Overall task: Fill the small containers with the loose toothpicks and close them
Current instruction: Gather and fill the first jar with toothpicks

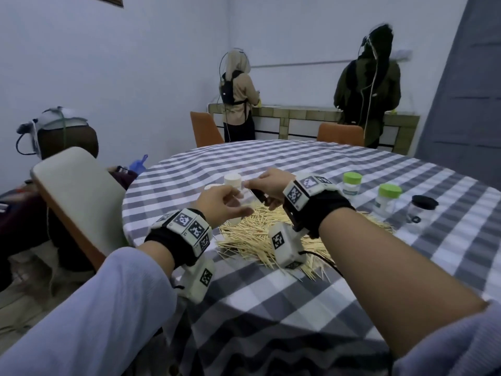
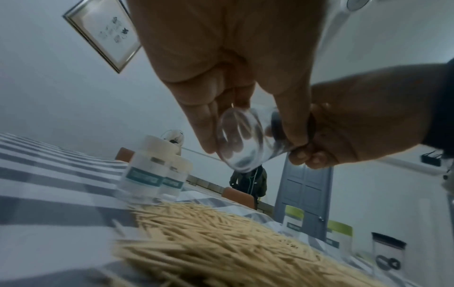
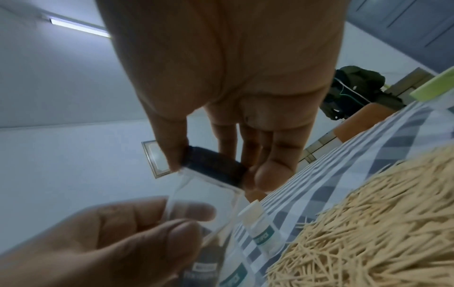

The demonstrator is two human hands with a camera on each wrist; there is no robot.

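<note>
Left hand (image 1: 221, 203) fingers curl round clear container (image 3: 209, 196); right hand (image 1: 271, 185) fingers pinch its black lid (image 3: 212, 167) above toothpick pile (image 1: 260, 234).

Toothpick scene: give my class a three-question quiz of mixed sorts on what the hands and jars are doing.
1. True or false: the clear jar in the hands holds toothpicks.
2. Which hand grips the black lid? A) left hand B) right hand
3. Fill in: the two jars right of the toothpicks have ___ lids, beside a black-lidded one.

Key: 1 false, it looks empty; 2 B; 3 green.
</note>
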